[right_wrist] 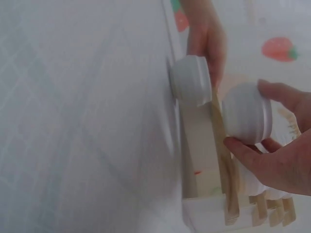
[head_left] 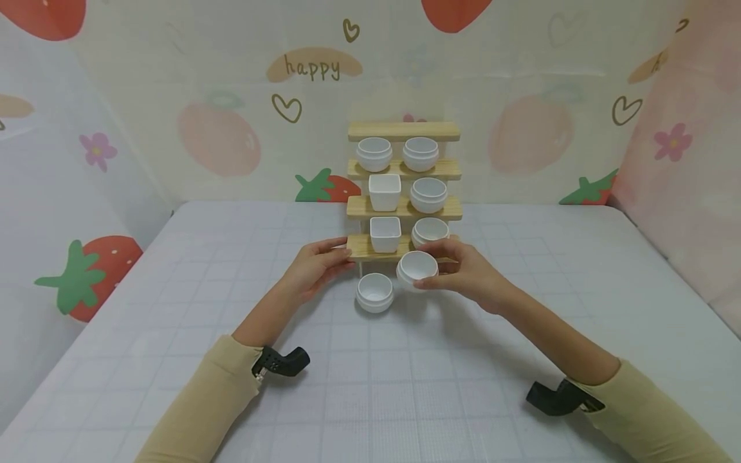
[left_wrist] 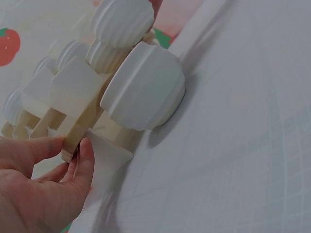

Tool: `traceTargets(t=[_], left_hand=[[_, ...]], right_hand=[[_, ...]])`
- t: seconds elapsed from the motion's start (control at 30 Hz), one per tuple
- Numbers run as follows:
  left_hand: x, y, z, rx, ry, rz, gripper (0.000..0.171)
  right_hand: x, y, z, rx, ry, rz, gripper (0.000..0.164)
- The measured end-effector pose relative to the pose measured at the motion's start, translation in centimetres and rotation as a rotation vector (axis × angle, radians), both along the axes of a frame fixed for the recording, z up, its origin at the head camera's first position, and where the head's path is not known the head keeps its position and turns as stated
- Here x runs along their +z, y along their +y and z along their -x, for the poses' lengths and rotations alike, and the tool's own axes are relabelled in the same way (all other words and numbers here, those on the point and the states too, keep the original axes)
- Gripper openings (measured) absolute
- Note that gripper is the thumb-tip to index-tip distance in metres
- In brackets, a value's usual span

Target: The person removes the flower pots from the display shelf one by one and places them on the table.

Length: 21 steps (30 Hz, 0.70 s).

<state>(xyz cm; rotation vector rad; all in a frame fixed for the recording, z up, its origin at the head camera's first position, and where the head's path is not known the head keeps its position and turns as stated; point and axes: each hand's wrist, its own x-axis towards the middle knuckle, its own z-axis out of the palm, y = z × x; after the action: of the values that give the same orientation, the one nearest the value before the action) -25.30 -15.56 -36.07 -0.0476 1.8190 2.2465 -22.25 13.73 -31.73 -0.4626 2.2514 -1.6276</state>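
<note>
My left hand (head_left: 317, 265) pinches the left end of the lowest wooden step of a tiered display stand (head_left: 404, 132), thumb on top and fingers beneath. In my right hand (head_left: 466, 273) is a round white bowl (head_left: 410, 273), gripped at its side between thumb and fingers, in front of the lowest step. Another round white bowl (head_left: 374, 294) sits upright on the table before the stand. On the lowest step are a square white cup (head_left: 384, 234) and a round bowl (head_left: 429, 229), the latter partly hidden by my right hand.
Higher steps carry a square cup (head_left: 384, 193) and round bowls, including one at the right (head_left: 428, 196) and two on the tier above. A printed backdrop (head_left: 405, 77) stands behind the white gridded table (head_left: 370, 399).
</note>
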Motion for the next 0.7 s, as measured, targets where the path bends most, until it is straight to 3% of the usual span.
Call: traceTargets(t=[0.7], left_hand=[[0.0, 0.1, 0.1, -0.002, 0.005, 0.007, 0.052]], right_hand=[[-1.4, 0.3, 0.4, 0.038, -0.05, -0.018, 0.057]])
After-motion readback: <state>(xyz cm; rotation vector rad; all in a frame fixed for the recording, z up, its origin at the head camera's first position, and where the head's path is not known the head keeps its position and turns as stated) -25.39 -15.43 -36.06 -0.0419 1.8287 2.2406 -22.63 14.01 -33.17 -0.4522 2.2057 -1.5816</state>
